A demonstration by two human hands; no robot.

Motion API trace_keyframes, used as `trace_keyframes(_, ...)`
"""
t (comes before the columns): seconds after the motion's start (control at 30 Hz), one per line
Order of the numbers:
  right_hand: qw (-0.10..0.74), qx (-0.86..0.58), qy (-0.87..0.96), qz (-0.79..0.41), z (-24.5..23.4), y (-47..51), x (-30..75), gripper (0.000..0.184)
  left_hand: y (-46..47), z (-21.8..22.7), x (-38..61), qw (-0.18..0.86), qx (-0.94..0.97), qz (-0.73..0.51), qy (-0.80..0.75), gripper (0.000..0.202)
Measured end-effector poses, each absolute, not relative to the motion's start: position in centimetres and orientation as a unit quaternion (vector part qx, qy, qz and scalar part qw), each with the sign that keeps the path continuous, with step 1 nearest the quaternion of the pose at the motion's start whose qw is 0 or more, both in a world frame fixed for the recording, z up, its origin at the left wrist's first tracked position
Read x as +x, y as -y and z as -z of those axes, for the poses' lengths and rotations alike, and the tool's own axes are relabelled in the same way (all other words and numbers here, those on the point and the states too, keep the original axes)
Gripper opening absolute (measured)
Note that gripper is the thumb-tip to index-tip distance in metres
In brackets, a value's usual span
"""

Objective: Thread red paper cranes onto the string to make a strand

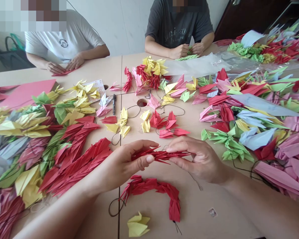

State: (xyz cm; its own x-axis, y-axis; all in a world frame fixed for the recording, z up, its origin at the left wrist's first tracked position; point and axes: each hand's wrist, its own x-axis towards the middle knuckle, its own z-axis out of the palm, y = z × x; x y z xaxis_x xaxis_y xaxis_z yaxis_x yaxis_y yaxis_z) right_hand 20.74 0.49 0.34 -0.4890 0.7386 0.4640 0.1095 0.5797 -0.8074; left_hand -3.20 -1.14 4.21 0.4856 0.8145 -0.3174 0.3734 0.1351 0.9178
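A stack of red folded paper cranes (161, 154) is held level above the table between my two hands. My left hand (137, 157) closes on its left end, thumb in front and fingers behind. My right hand (193, 159) pinches the other end, and a thin thread hangs below it. Nearer to me, a curved string of red folded cranes (154, 184) lies on the table with black cord at both ends. A yellow folded piece (138, 225) rests just in front of that string.
Heaps of coloured paper cranes lie to the left (74, 132) and right (259, 116). A black pen (114, 104) lies near a round table hole (142, 102). Two people sit opposite, one in a white shirt (72, 36), one in a dark shirt (176, 26), both handling paper.
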Motion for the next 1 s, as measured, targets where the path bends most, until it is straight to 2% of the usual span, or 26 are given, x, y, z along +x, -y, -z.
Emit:
trace_keyframes(0.1, 0.429, -0.254, 0.79, -0.358, -0.45, -0.48, 20.72, 0.019, 1.22, -4.28, -3.12, 0.629, 0.595, -0.192, -0.462, 0.037)
trace_keyframes(0.33, 0.433, -0.248, 0.796, -0.343, -0.62, -0.37, 20.81, 0.019, 1.11, -4.12, -2.87, 0.639, 0.579, -0.205, -0.463, 0.021)
trace_keyframes(0.63, 0.419, -0.232, 0.812, -0.333, -0.73, -0.37, 20.75, 0.017, 1.56, -4.35, -2.67, 0.648, 0.596, -0.185, -0.436, 0.037)
trace_keyframes(1.0, 0.424, -0.263, 0.793, -0.351, -0.46, -0.31, 20.94, 0.019, 1.42, -3.9, -2.67, 0.651, 0.538, -0.222, -0.487, 0.034)
